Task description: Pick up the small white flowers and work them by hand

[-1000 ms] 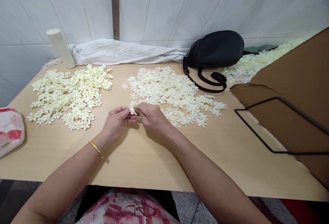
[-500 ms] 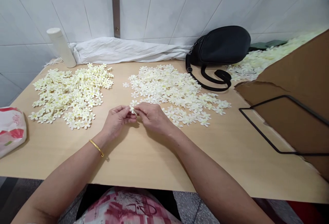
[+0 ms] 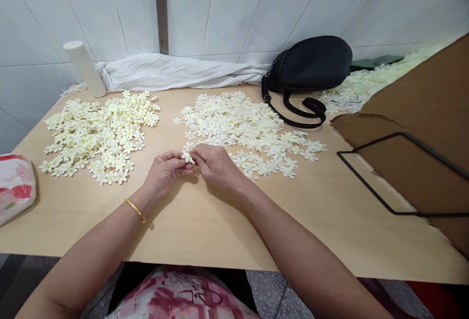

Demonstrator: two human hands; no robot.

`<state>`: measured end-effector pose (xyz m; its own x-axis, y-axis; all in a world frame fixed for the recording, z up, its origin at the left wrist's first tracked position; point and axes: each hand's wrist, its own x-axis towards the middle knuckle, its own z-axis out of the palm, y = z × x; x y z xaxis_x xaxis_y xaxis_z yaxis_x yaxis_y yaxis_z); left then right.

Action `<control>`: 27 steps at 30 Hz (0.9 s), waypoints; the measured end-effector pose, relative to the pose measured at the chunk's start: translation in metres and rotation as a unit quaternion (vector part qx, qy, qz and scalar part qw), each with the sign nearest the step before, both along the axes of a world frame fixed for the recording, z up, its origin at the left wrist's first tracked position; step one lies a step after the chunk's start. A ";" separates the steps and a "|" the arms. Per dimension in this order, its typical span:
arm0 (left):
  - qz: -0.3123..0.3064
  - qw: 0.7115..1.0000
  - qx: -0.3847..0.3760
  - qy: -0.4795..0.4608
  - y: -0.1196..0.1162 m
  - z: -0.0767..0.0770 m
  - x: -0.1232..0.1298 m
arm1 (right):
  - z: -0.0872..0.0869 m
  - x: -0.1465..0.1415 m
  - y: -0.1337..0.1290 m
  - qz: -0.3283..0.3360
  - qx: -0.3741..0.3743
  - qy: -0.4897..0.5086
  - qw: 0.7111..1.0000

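Observation:
Close together at the middle of the table [image 3: 205,231], my two hands meet around a small white artificial flower [image 3: 188,153]. My left hand [image 3: 166,171] pinches it from the left with thumb and fingertips. From the other side my right hand [image 3: 216,165] is closed on it, its fingertips partly hidden behind the thumb. Behind my hands spreads a pile of loose white flowers [image 3: 234,118]. To the left is another heap of flowers [image 3: 98,133], more cream-yellow in tone.
A white bottle [image 3: 86,70] stands at the back left beside a white cloth [image 3: 164,72]. A black bag [image 3: 313,65] with its strap lies at the back right. Torn cardboard [image 3: 421,128] and a black wire frame [image 3: 373,194] occupy the right. A red-and-white packet [image 3: 16,187] sits far left.
The view has shifted slightly. Both hands stay in nearly the same place, and the flower between them shows a little more of its petals.

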<state>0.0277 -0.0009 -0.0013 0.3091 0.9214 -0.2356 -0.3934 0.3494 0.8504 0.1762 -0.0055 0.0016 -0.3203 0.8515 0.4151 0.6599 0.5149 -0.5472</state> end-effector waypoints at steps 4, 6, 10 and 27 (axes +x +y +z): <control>-0.003 1.000 -0.018 -0.007 0.000 0.002 0.000 | -0.001 -0.001 0.001 0.004 -0.001 0.018 1.000; 0.000 1.000 -0.015 -0.007 0.000 0.001 -0.001 | 0.000 -0.002 0.000 0.004 -0.001 0.022 1.000; 0.010 1.000 0.006 0.007 0.001 0.000 -0.002 | 0.001 -0.003 -0.002 0.010 -0.012 0.031 0.999; 0.006 1.000 0.021 0.022 0.000 0.001 -0.001 | -0.003 -0.004 -0.001 0.001 -0.011 0.026 1.000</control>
